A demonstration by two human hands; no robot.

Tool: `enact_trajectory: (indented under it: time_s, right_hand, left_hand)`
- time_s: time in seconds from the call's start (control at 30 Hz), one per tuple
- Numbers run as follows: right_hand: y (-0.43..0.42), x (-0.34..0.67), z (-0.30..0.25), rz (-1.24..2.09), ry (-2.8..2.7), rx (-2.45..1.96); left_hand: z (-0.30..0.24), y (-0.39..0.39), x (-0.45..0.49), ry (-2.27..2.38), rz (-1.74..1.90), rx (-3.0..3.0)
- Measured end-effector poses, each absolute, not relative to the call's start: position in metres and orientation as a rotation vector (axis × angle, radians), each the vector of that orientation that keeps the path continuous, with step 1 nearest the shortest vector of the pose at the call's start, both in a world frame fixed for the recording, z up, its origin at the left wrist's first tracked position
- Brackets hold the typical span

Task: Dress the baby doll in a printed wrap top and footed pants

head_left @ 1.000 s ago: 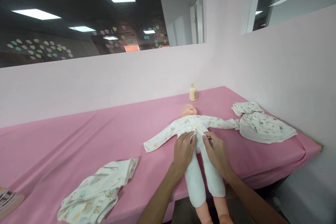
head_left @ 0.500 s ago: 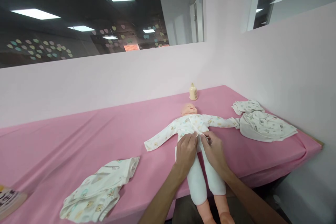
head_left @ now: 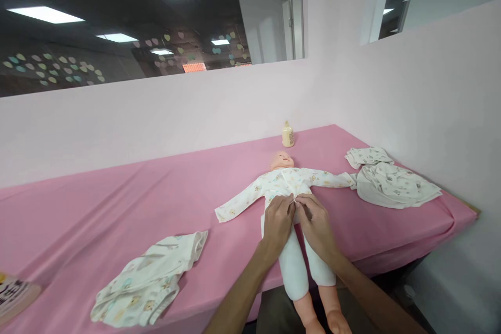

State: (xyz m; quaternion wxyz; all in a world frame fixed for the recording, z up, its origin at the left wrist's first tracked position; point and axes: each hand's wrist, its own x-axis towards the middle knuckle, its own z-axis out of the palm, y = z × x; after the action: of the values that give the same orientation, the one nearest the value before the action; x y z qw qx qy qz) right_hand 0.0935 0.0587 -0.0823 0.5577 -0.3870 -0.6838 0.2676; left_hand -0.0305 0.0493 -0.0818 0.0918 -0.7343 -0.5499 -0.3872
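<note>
A baby doll (head_left: 281, 160) lies on its back on the pink-covered table, its bare feet hanging over the front edge near my lap. It wears a white printed baby shirt (head_left: 274, 182) with sleeves spread wide, and white pants (head_left: 294, 271). Over the doll's belly, my left hand (head_left: 278, 222) pinches the front edge of the shirt. Close against it, my right hand (head_left: 315, 222) also has its fingertips closed on the shirt front. The fingertips of both hands meet at the middle; the exact bit of cloth between them is too small to make out.
A cream-coloured bottle (head_left: 288, 134) stands beyond the doll's head. Folded printed clothing (head_left: 151, 282) lies at front left, and crumpled printed clothes (head_left: 395, 182) lie at right, touching a sleeve. Part of a labelled container (head_left: 18, 297) shows at far left. Walls bound the table (head_left: 219, 177) behind and right.
My right hand has moved slightly left, bringing its fingertips together with those of my left hand at the shirt front. The camera view has shifted a little.
</note>
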Motion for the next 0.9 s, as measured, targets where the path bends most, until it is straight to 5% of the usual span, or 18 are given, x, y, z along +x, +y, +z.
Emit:
enact_trajectory:
  time_s: [0.27,0.9]
  right_hand:
    - [0.058,0.095,-0.087,0.607,-1.662,-0.871]
    - [0.058,0.097,-0.093,0.487,-1.724,-0.938]
  left_hand:
    - [-0.064,0.049,-0.03,-2.016,-1.597,-2.274]
    - [-0.055,0.049,-0.027,-2.246,-1.703,-2.205]
